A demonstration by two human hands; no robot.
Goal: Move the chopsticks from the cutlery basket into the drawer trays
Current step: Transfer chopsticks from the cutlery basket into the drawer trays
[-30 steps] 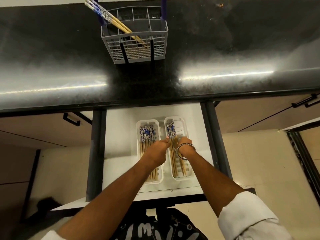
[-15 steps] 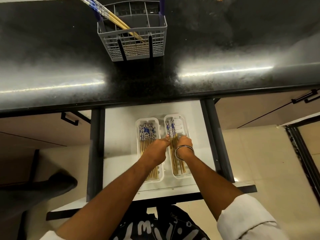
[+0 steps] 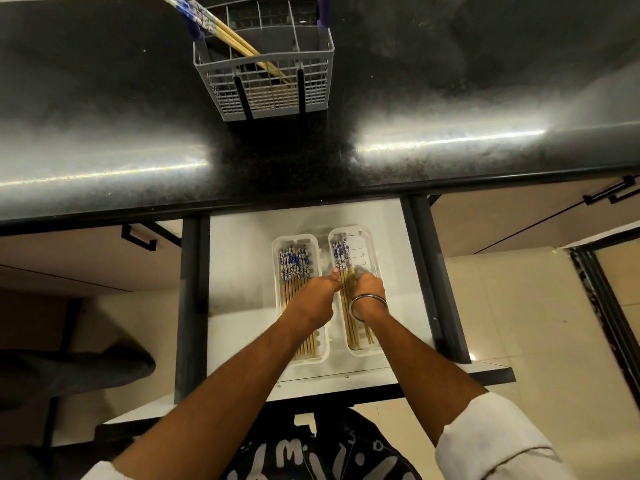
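A grey cutlery basket (image 3: 266, 95) stands on the black counter with a few blue-and-white topped chopsticks (image 3: 221, 32) leaning out to the upper left. In the open white drawer (image 3: 242, 271) lie two clear trays. The left tray (image 3: 277, 271) is full of chopsticks (image 3: 293, 265). The right tray (image 3: 369, 251) holds a few chopsticks (image 3: 341, 252) along its left side. My left hand (image 3: 317, 294) and my right hand (image 3: 369, 285) meet over the right tray, both pinched on the chopsticks lying there. A metal bangle circles my right wrist.
The black counter (image 3: 450, 81) overhangs the drawer's back. Dark drawer rails (image 3: 420, 271) run along both sides. Closed cabinet fronts with black handles (image 3: 138, 237) flank the drawer. A dark shoe (image 3: 86, 372) shows on the tiled floor at the left.
The view has shifted slightly, with the basket nearer the top edge. Both hands stay on the chopsticks in the right tray, nudged a little. The shoe at the left has moved in.
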